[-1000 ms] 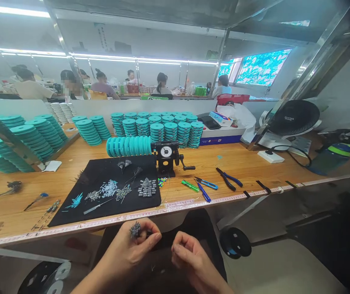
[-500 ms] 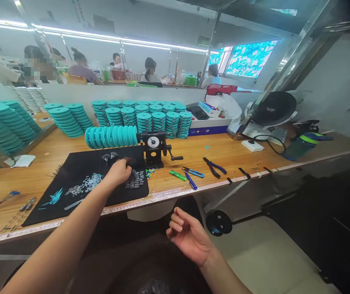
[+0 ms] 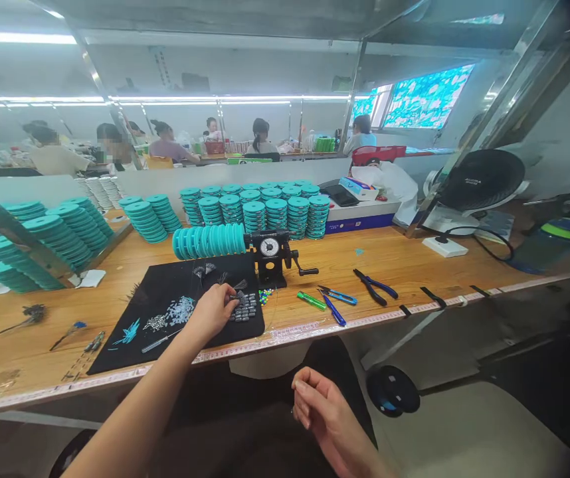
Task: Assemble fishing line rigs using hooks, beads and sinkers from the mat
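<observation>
My left hand (image 3: 209, 313) reaches over a black mat (image 3: 165, 309) on the wooden bench, its fingertips beside rows of small grey metal weights (image 3: 244, 308). Whether it grips anything is hidden. Loose silver pieces (image 3: 180, 310) and a few dark bristly tufts (image 3: 203, 269) lie on the mat near it. My right hand (image 3: 327, 417) stays below the bench edge over my lap, its thumb and fingers pinched together with nothing visible between them.
Behind the mat stands a dial winder (image 3: 269, 255) carrying teal spools (image 3: 209, 241). Stacks of teal spools (image 3: 275, 214) fill the back of the bench. Blue-handled pliers (image 3: 372, 287) and snips (image 3: 337, 297) lie right. A measuring tape (image 3: 285, 335) runs along the edge.
My left hand has moved from above the mat to the grey weights, no longer holding the spiky cluster up near my lap. My right hand has closed into a pinch.
</observation>
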`<act>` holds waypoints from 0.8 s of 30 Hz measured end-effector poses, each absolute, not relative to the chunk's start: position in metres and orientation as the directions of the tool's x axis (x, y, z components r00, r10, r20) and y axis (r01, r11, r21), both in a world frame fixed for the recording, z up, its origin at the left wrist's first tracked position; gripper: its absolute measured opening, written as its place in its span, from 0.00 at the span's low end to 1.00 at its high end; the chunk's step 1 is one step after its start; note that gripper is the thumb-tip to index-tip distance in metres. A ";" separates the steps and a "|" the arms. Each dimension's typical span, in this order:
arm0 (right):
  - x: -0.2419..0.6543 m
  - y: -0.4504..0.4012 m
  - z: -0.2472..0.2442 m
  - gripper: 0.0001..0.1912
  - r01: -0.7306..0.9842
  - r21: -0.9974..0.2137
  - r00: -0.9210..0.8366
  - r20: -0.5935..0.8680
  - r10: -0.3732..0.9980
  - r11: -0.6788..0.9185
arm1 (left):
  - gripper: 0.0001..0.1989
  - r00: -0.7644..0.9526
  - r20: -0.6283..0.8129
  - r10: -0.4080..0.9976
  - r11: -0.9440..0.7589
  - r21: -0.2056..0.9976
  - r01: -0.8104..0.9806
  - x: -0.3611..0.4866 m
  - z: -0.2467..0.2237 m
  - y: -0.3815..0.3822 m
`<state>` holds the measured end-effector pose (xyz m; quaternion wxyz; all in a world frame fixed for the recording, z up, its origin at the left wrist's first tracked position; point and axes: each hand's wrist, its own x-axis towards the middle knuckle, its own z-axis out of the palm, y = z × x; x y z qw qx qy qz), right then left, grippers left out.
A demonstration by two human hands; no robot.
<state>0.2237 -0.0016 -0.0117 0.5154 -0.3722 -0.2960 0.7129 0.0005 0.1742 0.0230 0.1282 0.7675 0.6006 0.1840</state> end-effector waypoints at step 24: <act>0.216 -0.010 -0.005 0.18 -0.061 -0.985 -0.086 -0.153 0.984 -0.158 | 0.18 0.287 -0.282 0.916 0.306 0.951 -0.041 0.024 -0.018 -0.006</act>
